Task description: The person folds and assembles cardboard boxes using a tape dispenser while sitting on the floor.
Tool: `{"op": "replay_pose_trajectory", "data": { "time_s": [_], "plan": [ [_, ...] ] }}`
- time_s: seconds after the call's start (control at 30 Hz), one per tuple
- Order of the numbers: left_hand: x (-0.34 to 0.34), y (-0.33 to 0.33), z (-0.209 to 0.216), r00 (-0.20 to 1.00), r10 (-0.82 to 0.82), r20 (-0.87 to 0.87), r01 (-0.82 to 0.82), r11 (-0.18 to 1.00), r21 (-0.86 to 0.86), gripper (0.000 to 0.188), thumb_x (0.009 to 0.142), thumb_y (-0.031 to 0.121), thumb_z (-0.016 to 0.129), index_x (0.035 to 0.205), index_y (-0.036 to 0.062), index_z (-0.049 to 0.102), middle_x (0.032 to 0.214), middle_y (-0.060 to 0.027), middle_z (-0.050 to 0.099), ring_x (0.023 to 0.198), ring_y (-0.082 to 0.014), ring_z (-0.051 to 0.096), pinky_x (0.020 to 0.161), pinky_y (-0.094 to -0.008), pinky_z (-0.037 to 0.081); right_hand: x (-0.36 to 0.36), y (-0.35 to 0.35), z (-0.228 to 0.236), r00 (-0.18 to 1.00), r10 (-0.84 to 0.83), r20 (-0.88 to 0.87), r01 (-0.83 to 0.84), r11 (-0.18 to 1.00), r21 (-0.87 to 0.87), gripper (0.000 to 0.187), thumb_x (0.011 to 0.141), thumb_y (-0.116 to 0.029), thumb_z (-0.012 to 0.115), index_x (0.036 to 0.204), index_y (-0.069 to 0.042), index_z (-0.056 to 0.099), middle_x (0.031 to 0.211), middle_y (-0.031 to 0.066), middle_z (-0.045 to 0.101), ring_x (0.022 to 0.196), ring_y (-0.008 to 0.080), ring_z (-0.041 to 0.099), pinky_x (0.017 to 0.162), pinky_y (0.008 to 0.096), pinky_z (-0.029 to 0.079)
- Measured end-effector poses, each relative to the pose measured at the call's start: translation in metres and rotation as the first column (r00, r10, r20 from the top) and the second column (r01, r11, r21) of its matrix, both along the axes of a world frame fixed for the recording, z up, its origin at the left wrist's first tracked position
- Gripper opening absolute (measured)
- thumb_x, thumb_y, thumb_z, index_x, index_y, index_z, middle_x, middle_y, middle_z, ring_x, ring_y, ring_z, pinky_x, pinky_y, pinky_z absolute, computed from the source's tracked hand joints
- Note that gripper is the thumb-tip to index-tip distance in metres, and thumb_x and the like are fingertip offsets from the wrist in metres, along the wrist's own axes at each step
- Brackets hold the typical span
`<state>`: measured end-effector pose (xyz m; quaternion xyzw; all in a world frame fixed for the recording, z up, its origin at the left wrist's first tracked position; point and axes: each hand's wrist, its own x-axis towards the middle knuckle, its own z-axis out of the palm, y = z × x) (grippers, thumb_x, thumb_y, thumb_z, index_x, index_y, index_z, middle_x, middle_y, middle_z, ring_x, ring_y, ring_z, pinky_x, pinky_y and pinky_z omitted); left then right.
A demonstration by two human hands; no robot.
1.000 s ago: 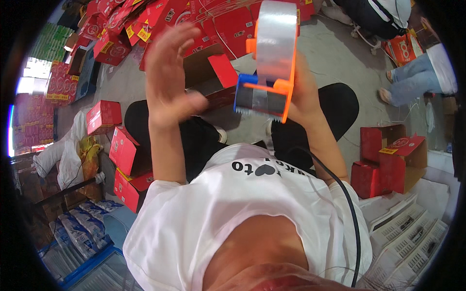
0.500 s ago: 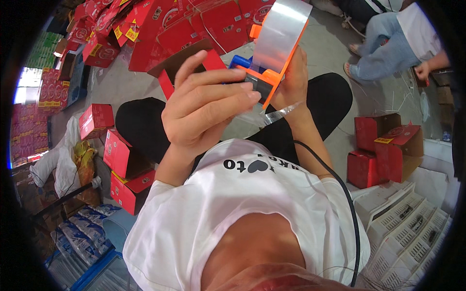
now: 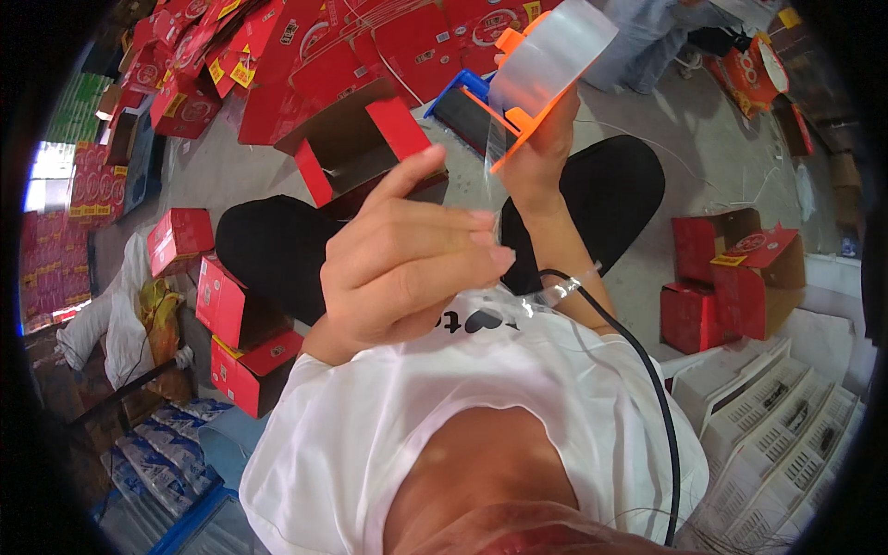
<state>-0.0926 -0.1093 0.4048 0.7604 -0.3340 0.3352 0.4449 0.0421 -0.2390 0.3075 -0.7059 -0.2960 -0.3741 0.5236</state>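
My right hand [image 3: 548, 153] is wrapped round an orange tape dispenser [image 3: 520, 118] with a blue-edged part at its front. A wide roll of clear tape [image 3: 555, 67] sits on it. From the dispenser a strip of clear tape [image 3: 493, 171] runs down to my left hand [image 3: 398, 268], whose thumb and fingers pinch it while the index finger points up. The strip's loose end [image 3: 566, 290] sticks out past the fingertips, over my right forearm. Beyond my left hand stands an open red carton [image 3: 347, 153], its flaps spread and its brown inside showing.
Red cartons [image 3: 398, 51] are heaped at the far side. More red boxes stand at the left [image 3: 227, 291] and right [image 3: 731, 277]. White slotted crates [image 3: 777, 425] are at the lower right. A black cable [image 3: 647, 361] crosses my right arm. Another person's legs [image 3: 638, 42] show at the upper right.
My left hand has come down and away from the dispenser, drawing out a length of tape. The dispenser has tilted, showing more of its blue-edged front. The other person's legs have shifted in view.
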Motion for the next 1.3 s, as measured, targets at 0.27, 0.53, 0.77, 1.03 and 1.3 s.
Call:
{"op": "replay_pose_trajectory", "data": {
  "time_s": [0.27,0.53,0.77,1.03,1.3],
  "plan": [
    [-0.003,-0.004,-0.003,0.992,-0.127,0.02,0.128,0.991,-0.028,0.017,0.073,-0.002,0.072,0.09,-0.005,0.067,0.088,-0.0166,0.066,0.084,-0.0322,0.068,0.089,-0.0523,0.054,0.01,-0.012,-0.006,1.0,0.002,-0.018,-0.002,1.0,-0.018,0.058,0.093,-0.006,0.052,0.143,-0.003,0.025,0.138,0.0177,0.047,0.125,0.026,0.052,0.103,0.0384,0.045],
    [-0.006,-0.002,0.002,0.981,-0.184,0.057,0.187,0.981,-0.057,0.018,0.076,0.004,0.075,0.088,-0.0053,0.067,0.086,-0.0168,0.065,0.083,-0.0301,0.066,0.086,-0.049,0.056,0.03,-0.013,0.001,0.985,-0.168,0.032,0.164,0.981,0.104,0.052,0.075,-0.014,0.074,0.12,-0.007,0.049,0.126,0.0119,0.052,0.119,0.0309,0.049,0.101,0.0443,0.035],
    [-0.009,-0.008,0.003,0.961,-0.221,0.164,0.241,0.965,-0.108,0.008,0.079,0.004,0.072,0.08,-0.0045,0.07,0.079,-0.0148,0.063,0.075,-0.0257,0.064,0.074,-0.0422,0.063,0.043,-0.001,0.018,0.977,0.204,-0.061,-0.118,0.757,0.642,0.052,0.067,-0.006,0.08,0.113,-0.006,0.058,0.117,0.0112,0.055,0.115,0.0354,0.046,0.099,0.0477,0.032],
    [-0.014,-0.004,0.003,0.955,-0.232,0.184,0.254,0.962,-0.105,0.012,0.082,0.007,0.069,0.078,-0.0047,0.07,0.077,-0.0151,0.061,0.074,-0.0266,0.064,0.07,-0.0407,0.064,0.06,-0.014,0.006,0.998,-0.044,-0.053,0.063,0.884,0.463,0.06,0.066,-0.006,0.08,0.118,-0.006,0.05,0.116,0.0121,0.055,0.113,0.0358,0.047,0.099,0.048,0.032],
    [-0.028,0.018,0.007,0.929,-0.357,0.096,0.361,0.932,-0.029,0.023,0.089,0.015,0.065,0.08,-0.0058,0.069,0.082,-0.0154,0.062,0.079,-0.0278,0.064,0.072,-0.0424,0.063,0.063,-0.028,0.034,1.0,0.029,0.008,-0.028,0.755,0.655,0.05,0.067,-0.01,0.082,0.111,-0.009,0.06,0.119,0.0099,0.057,0.117,0.0339,0.048,0.098,0.0479,0.033]
  ]
}}
